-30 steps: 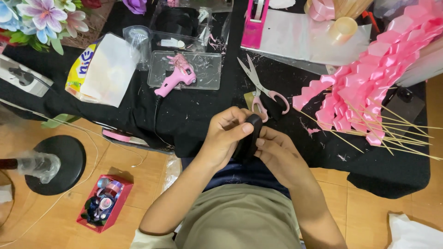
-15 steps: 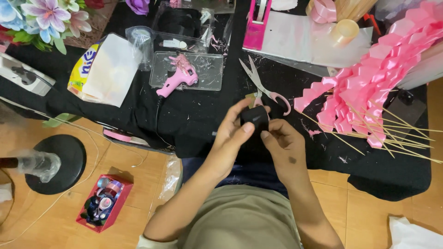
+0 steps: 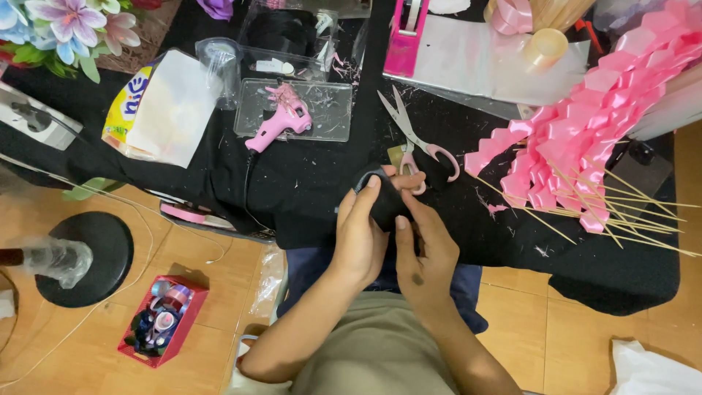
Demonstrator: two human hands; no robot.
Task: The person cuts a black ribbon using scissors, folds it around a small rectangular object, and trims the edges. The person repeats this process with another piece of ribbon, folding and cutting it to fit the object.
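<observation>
Pinching a small black piece [image 3: 380,201] between both hands, we hold it just below the handles of the pink scissors [image 3: 417,143], our left hand [image 3: 362,234] curled on its near-left side and our right hand [image 3: 424,245] pressing from its right.

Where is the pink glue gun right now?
In the head view, the pink glue gun lies on a clear tray on the black cloth, up and left of the hands, with the scissors to its right.
</observation>
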